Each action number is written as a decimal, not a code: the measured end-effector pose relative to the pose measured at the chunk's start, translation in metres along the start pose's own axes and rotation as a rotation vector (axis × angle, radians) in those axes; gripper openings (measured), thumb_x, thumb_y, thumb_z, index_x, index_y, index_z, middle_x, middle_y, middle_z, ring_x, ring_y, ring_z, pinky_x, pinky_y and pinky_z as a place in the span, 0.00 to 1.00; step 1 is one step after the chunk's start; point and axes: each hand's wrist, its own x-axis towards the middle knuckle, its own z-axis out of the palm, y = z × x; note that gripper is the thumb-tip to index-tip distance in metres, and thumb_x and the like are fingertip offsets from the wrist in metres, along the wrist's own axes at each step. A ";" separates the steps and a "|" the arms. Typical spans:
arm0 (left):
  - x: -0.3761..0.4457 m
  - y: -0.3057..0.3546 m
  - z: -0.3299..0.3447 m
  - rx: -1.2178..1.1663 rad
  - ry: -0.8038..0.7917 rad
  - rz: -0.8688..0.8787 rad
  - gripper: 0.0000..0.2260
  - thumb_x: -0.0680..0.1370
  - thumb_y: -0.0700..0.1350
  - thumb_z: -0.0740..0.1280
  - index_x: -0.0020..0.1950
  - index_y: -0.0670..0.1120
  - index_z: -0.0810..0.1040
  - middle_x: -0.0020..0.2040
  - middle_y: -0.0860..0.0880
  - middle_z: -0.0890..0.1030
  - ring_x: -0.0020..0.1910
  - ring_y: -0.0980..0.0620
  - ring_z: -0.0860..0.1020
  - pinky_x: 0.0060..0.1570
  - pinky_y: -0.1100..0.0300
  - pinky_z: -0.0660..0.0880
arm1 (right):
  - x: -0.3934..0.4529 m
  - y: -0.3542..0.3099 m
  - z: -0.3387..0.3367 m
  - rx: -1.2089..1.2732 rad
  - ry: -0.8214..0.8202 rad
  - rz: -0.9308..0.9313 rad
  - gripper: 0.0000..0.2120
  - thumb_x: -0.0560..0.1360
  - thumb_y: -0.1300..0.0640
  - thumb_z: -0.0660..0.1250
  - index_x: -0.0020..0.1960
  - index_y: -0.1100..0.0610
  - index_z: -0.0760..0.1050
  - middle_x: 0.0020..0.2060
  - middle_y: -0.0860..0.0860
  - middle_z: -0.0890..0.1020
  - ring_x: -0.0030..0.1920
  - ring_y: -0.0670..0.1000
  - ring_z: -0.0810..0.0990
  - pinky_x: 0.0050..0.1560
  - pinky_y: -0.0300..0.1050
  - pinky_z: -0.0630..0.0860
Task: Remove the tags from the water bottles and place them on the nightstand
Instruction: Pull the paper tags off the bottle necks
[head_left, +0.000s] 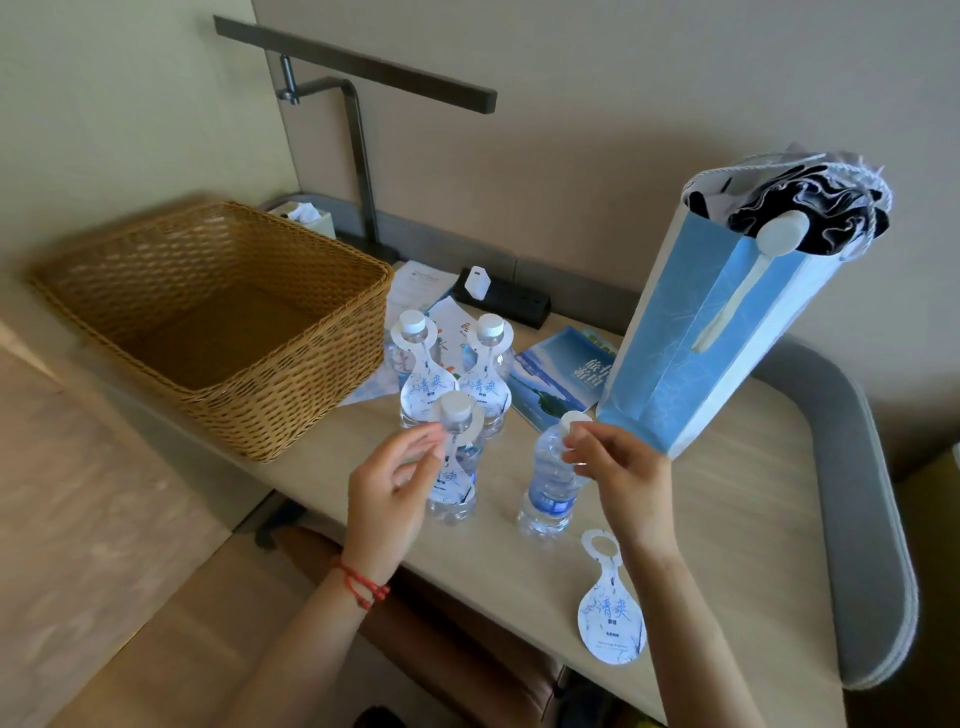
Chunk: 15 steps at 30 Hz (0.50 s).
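Nearest the camera, one loose tag (612, 608) lies flat on the pale nightstand (727, 519), a white teardrop card with blue printed characters and a round neck hole at its narrow end. Just beyond it stand two small clear water bottles with white caps. The bare bottle (551, 478) on the right has a blue label and no tag; the right hand (618, 467) touches it at the cap with fingertips lightly curled, and whether they truly pinch the cap is unclear. The left hand (400, 478), with a red cord at the wrist, reaches to the near tagged bottle (456, 467), its thumb and fingers half curled at the tag's collar (462, 441), which still hangs round the neck.

Behind these, two rear bottles (452, 374) stand side by side, each with a tag round its neck. To their left sits a large woven basket (218, 322). To the right a tall blue paper bag (727, 322) leans, dark fabric showing at its mouth. A blue booklet (561, 379) and papers lie between the bottles and bag. Farther back are a black power strip (504, 299), a tissue box (311, 215) and a dark desk lamp (358, 156) against the wall.
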 end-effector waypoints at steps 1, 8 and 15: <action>0.004 -0.002 -0.007 0.002 0.012 -0.003 0.09 0.74 0.36 0.66 0.53 0.45 0.79 0.50 0.48 0.82 0.50 0.60 0.80 0.47 0.73 0.74 | -0.002 0.000 0.005 0.010 -0.013 0.011 0.11 0.73 0.61 0.67 0.37 0.47 0.80 0.30 0.44 0.83 0.33 0.42 0.81 0.35 0.33 0.77; 0.042 -0.026 -0.033 0.065 -0.106 -0.023 0.10 0.75 0.37 0.66 0.56 0.43 0.78 0.53 0.46 0.81 0.54 0.55 0.79 0.48 0.75 0.72 | -0.004 0.006 0.048 0.053 -0.036 0.112 0.09 0.73 0.62 0.68 0.38 0.50 0.80 0.33 0.46 0.83 0.33 0.45 0.81 0.37 0.33 0.77; 0.073 -0.054 -0.036 0.013 -0.443 -0.089 0.14 0.74 0.37 0.66 0.58 0.50 0.75 0.57 0.50 0.78 0.59 0.53 0.76 0.50 0.75 0.72 | -0.003 0.014 0.089 -0.020 0.109 0.204 0.10 0.73 0.61 0.67 0.36 0.49 0.79 0.32 0.46 0.82 0.32 0.44 0.80 0.36 0.36 0.76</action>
